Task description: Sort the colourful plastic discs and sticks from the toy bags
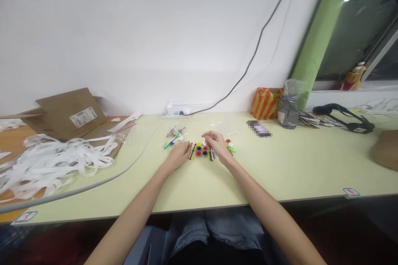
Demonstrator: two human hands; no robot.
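Note:
My left hand (178, 154) rests by the left side of a cluster of small parts, its fingers closed in a pinch. A speck of red shows at its fingertips, too small to name. Over the right side of the cluster, my right hand (217, 145) has its fingers bent together; what they hold, if anything, cannot be made out. Between the hands lie round red discs (198, 154) and black discs (205, 154) beside thin coloured sticks (192, 151). More discs (232, 149), green, white and red, lie right of my right hand. Loose coloured sticks (171, 143) are spread behind my left hand.
White strips (62, 157) and an open cardboard box (71, 112) take up the left. A grey cable (118, 176) crosses the table there. At the back stands a power strip (175, 111); a phone (259, 128), a grey bag (287, 112) and a black headset (345, 118) lie rightward.

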